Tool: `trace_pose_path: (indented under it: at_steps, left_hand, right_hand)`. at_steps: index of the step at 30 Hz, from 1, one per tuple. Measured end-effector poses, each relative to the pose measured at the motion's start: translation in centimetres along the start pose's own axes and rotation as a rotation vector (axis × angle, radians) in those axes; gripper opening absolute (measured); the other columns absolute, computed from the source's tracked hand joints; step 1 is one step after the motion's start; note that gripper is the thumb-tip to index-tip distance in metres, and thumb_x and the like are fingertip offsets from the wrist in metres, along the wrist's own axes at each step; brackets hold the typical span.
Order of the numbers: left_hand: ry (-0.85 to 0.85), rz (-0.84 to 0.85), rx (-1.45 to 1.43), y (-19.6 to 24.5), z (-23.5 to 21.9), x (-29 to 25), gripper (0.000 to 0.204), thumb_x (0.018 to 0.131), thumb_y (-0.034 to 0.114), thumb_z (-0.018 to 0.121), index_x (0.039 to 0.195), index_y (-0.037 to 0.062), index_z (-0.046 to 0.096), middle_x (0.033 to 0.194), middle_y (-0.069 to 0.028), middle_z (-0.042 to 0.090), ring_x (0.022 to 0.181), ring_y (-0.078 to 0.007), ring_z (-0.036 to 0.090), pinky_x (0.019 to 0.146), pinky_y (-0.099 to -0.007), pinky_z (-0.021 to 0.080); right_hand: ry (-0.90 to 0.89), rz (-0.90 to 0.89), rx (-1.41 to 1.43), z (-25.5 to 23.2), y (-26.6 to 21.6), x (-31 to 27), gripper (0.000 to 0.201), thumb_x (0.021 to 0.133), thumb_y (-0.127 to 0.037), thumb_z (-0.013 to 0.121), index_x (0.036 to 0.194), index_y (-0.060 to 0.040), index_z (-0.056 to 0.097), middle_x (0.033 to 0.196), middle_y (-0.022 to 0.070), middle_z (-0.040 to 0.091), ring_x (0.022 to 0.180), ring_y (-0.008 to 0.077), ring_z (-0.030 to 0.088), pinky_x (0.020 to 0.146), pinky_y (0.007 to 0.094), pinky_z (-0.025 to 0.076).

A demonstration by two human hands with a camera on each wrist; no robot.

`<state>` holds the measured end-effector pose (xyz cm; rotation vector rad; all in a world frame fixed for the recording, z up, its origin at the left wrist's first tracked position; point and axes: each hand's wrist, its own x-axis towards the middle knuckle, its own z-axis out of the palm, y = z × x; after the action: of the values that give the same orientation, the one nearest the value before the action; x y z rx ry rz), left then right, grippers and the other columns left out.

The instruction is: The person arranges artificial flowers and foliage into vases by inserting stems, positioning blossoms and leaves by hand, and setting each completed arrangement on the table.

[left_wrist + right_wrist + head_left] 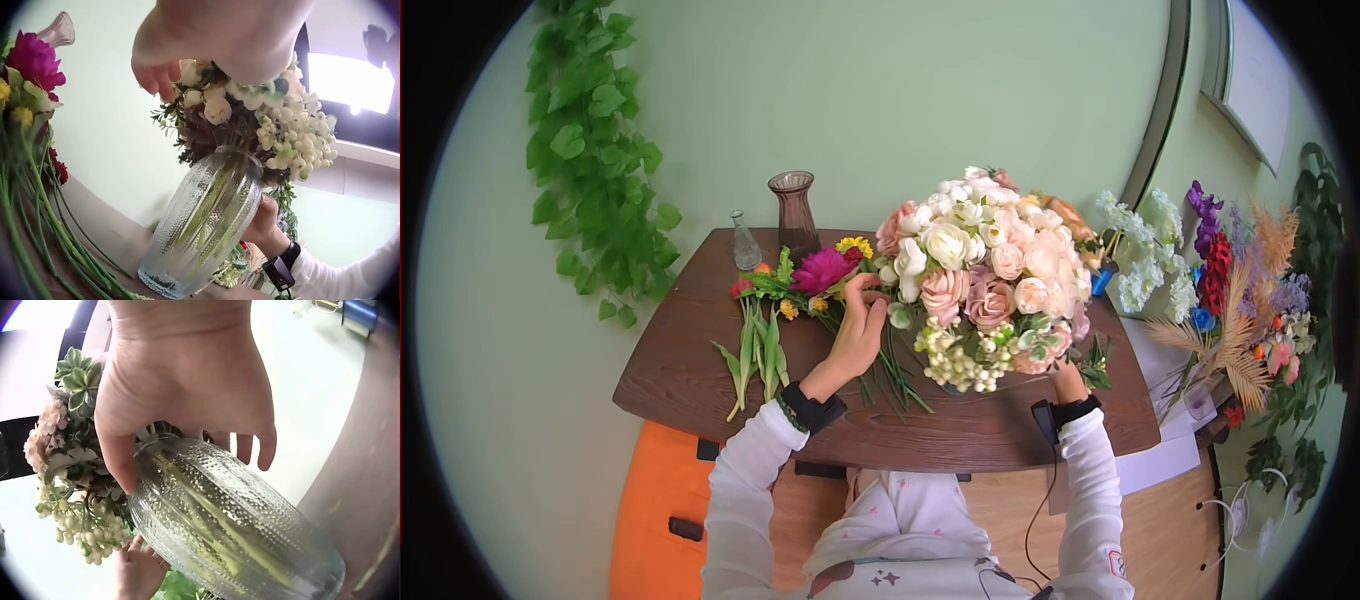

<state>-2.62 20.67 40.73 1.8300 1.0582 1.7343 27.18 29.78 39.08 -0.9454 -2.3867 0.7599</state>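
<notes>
A large bouquet of cream, white and pink flowers (990, 270) stands in a ribbed clear glass vase (203, 219), its green stems showing through the glass. My right hand (187, 394) holds the vase near its neck, thumb on one side and fingers round the other. In the head view that right hand (1067, 382) is mostly hidden under the blossoms. With fingers loosely bent, my left hand (858, 330) is at the bouquet's left edge, close to the white blooms and leaves. Cream berry sprays (300, 140) hang over the vase's rim.
On the brown table (1000, 430) lie a magenta flower (822, 270), yellow blooms and loose green stems (755, 350). A small clear bottle (745, 243) and a mauve glass vase (796, 215) stand at the back left. Several colourful flowers (1215, 270) stand on the right.
</notes>
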Motion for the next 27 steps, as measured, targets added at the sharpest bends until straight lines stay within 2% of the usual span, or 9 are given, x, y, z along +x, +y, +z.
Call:
trace_pose_path:
  at_steps: [2, 5, 9, 11, 13, 15, 17, 22, 27]
  left_hand:
    - [-0.060, -0.013, -0.020, 0.1, 0.3, 0.1, 0.035, 0.091, 0.009, 0.038, 0.121, 0.0006, 0.023, 0.115, -0.0153, 0.040, 0.093, -0.0212, 0.049, 0.081, -0.0320, 0.040]
    - [-0.102, -0.025, -0.145, -0.9, 1.1, 0.2, 0.043, 0.087, 0.007, 0.046, 0.123, -0.0001, 0.023, 0.113, -0.0147, 0.045, 0.093, -0.0207, 0.052, 0.080, -0.0312, 0.041]
    - [-0.403, -0.310, -0.011, -1.0, 1.6, 0.5, 0.066, 0.072, 0.009, 0.064, 0.128, 0.0019, 0.030, 0.120, -0.0148, 0.046, 0.102, -0.0200, 0.050, 0.085, -0.0315, 0.040]
    - [-0.507, -0.246, 0.036, 0.3, 2.2, 1.0, 0.063, 0.072, 0.010, 0.065, 0.126, 0.0016, 0.033, 0.121, -0.0139, 0.045, 0.107, -0.0215, 0.047, 0.090, -0.0310, 0.038]
    - [-0.489, -0.241, -0.003, -1.2, 2.9, 1.3, 0.062, 0.072, 0.010, 0.064, 0.126, 0.0017, 0.033, 0.121, -0.0137, 0.045, 0.106, -0.0214, 0.047, 0.090, -0.0310, 0.038]
    - [-0.447, -0.240, -0.085, -2.5, 4.5, 1.4, 0.060, 0.073, 0.011, 0.064, 0.124, 0.0020, 0.035, 0.120, -0.0132, 0.046, 0.106, -0.0212, 0.047, 0.090, -0.0310, 0.038]
    - [-0.410, -0.239, -0.170, -4.4, 2.9, -1.2, 0.058, 0.073, 0.011, 0.064, 0.123, 0.0022, 0.036, 0.119, -0.0128, 0.046, 0.106, -0.0211, 0.047, 0.090, -0.0309, 0.038]
    - [-0.328, -0.231, -0.379, -8.1, 4.7, -3.4, 0.053, 0.074, 0.013, 0.063, 0.120, 0.0029, 0.039, 0.117, -0.0117, 0.048, 0.105, -0.0207, 0.047, 0.090, -0.0309, 0.038]
    - [-0.238, -0.239, -0.583, -10.6, 10.2, -1.2, 0.048, 0.075, 0.014, 0.063, 0.117, 0.0035, 0.042, 0.114, -0.0107, 0.049, 0.105, -0.0203, 0.048, 0.090, -0.0308, 0.038]
  right_hand:
    - [0.017, 0.011, -0.007, 1.9, 3.0, -8.6, 0.036, 0.079, -0.012, 0.055, 0.113, -0.0037, 0.050, 0.108, 0.0087, 0.054, 0.101, 0.0228, 0.051, 0.087, 0.0343, 0.040]
    - [0.036, 0.024, -0.014, 2.2, 2.7, -8.4, 0.036, 0.079, -0.012, 0.056, 0.113, -0.0038, 0.050, 0.108, 0.0087, 0.055, 0.101, 0.0228, 0.051, 0.087, 0.0343, 0.040]
    - [0.063, 0.035, -0.018, 2.7, 0.2, -3.1, 0.036, 0.079, -0.011, 0.056, 0.113, -0.0038, 0.050, 0.108, 0.0087, 0.055, 0.101, 0.0228, 0.051, 0.087, 0.0344, 0.040]
    - [0.303, -0.015, 0.019, 3.9, -4.4, -3.5, 0.035, 0.075, -0.004, 0.054, 0.110, -0.0016, 0.051, 0.107, 0.0139, 0.056, 0.102, 0.0285, 0.051, 0.086, 0.0353, 0.039]
    - [0.639, -0.134, 0.019, 6.2, -4.5, -3.4, 0.036, 0.074, -0.005, 0.055, 0.109, -0.0008, 0.051, 0.103, 0.0167, 0.057, 0.098, 0.0318, 0.051, 0.085, 0.0353, 0.039]
    - [0.636, -0.069, 0.107, 6.9, -6.1, -3.7, 0.040, 0.072, -0.008, 0.059, 0.110, 0.0002, 0.049, 0.105, 0.0193, 0.054, 0.101, 0.0356, 0.048, 0.089, 0.0392, 0.035]
    - [0.885, -0.158, 0.021, 7.6, -7.0, -3.8, 0.045, 0.070, -0.009, 0.061, 0.111, 0.0012, 0.048, 0.111, 0.0213, 0.048, 0.107, 0.0387, 0.041, 0.092, 0.0445, 0.029]
    - [0.909, -0.209, -0.085, 8.7, -6.1, -3.9, 0.049, 0.068, -0.007, 0.061, 0.114, 0.0017, 0.047, 0.116, 0.0216, 0.045, 0.111, 0.0415, 0.037, 0.097, 0.0477, 0.024]
    - [0.854, -0.054, 0.059, 9.6, -4.6, -4.1, 0.043, 0.070, -0.008, 0.063, 0.111, -0.0002, 0.051, 0.107, 0.0152, 0.055, 0.105, 0.0319, 0.049, 0.094, 0.0417, 0.034]
